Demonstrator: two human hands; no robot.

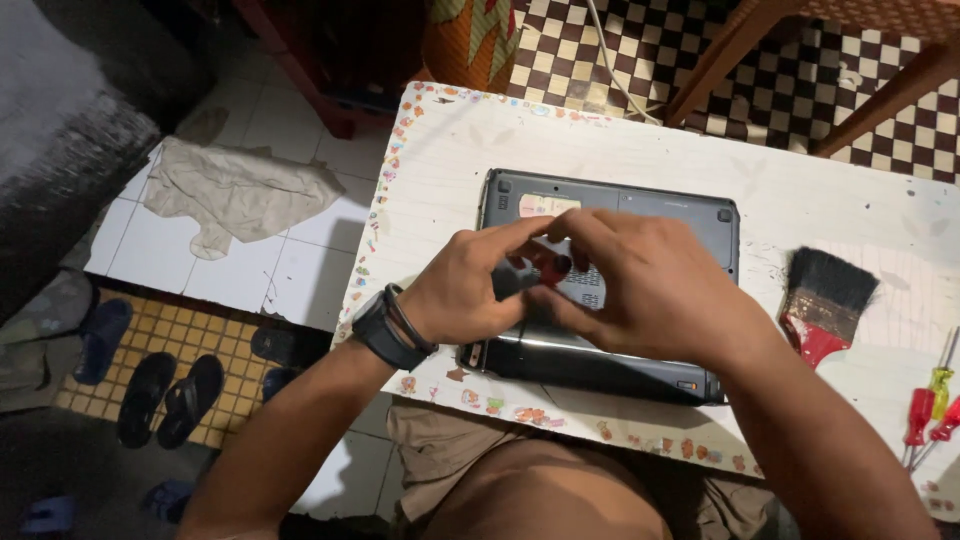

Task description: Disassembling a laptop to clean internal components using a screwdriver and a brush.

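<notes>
A dark grey laptop [660,215] lies upside down on a white table [480,150]. Both my hands meet over its middle. My left hand [470,290], with a black watch and bands on the wrist, and my right hand [650,285] pinch a small dark object with a red part [552,266] between the fingertips, just above the laptop's base. What the small object is cannot be made out.
A red-handled paintbrush with black bristles [825,300] lies right of the laptop. Red and yellow screwdrivers [930,400] lie at the table's right edge. A crumpled cloth [235,190] and several sandals [165,395] lie on the floor to the left. Wooden chair legs [740,45] stand behind the table.
</notes>
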